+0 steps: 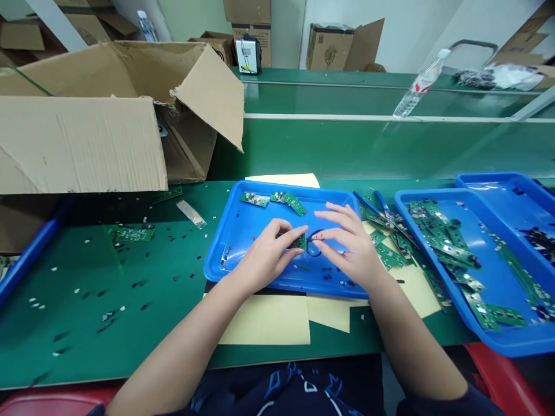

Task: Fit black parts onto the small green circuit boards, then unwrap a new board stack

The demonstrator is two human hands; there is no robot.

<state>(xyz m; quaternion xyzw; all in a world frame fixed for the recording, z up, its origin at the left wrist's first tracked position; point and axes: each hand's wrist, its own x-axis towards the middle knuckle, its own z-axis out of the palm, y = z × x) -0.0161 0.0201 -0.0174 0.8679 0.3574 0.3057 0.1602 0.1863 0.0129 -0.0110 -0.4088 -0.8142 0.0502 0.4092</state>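
My left hand (269,254) pinches a small green circuit board (298,241) between thumb and fingers, over a blue tray (219,231). Close to the board's right end is my right hand (347,242). Its thumb and index tips come together at a thin dark loop (313,252), while the other fingers stretch away. Whether the loop is what they grip, I cannot make out. Several more circuit boards (295,203) lie along the tray's far side. Tiny dark pieces (329,273) are scattered on the tray floor.
Pliers (381,211) and loose boards (390,254) lie right of the tray. Beyond them stands a blue tray (477,231) with piled boards. A big cardboard box (82,144) occupies the back left. Tan paper (264,320) lies under the middle tray; a bottle (420,86) leans behind.
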